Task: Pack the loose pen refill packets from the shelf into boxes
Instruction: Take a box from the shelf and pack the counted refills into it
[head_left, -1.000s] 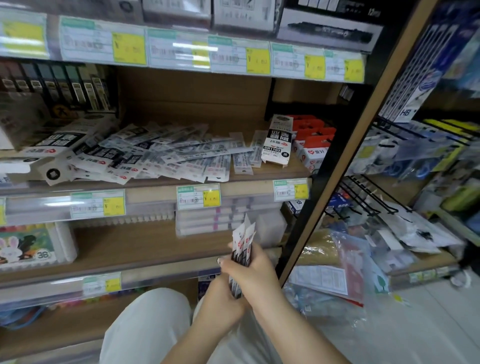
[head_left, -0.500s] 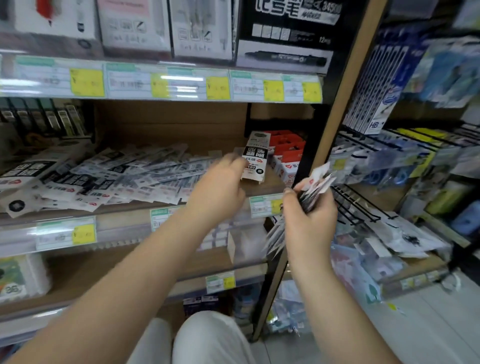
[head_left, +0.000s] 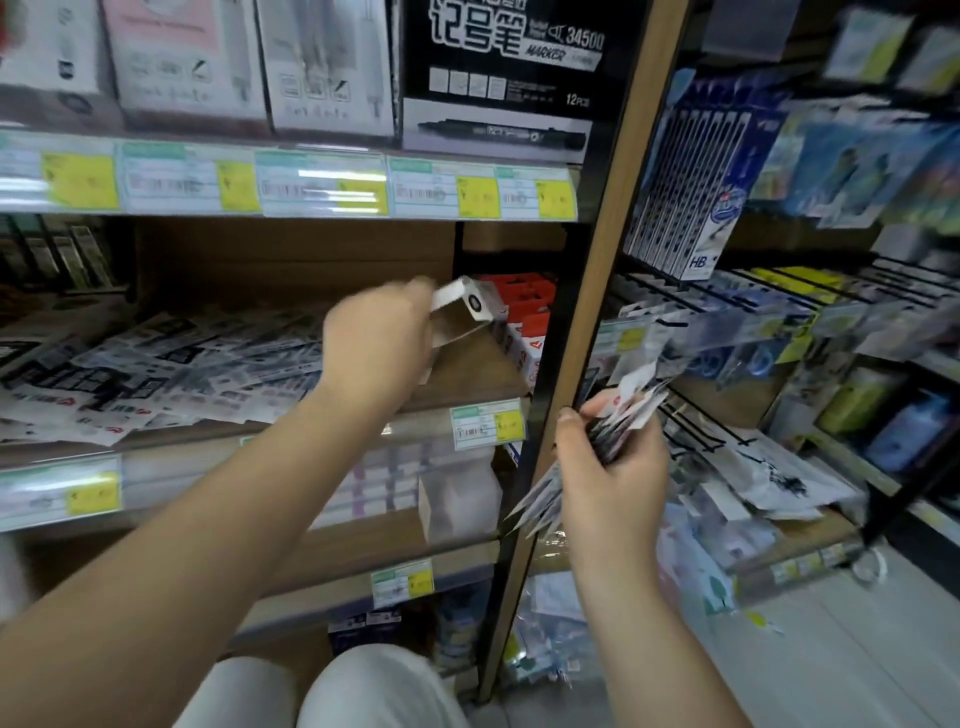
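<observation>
Pen refill packets (head_left: 171, 364) lie loose and overlapping along the left of the middle shelf (head_left: 478, 374); just right of them the left hand (head_left: 376, 353) curls round a small white box (head_left: 465, 312), tilted above the shelf boards. Further right, beside the upright post (head_left: 602, 280), the right hand (head_left: 613, 478) clutches a fanned bundle of packets (head_left: 631, 405). Likely trouble: the splayed bundle may jam or spill if pushed askew into so narrow a box, and the box, gripped one-handed, may twist or crush.
</observation>
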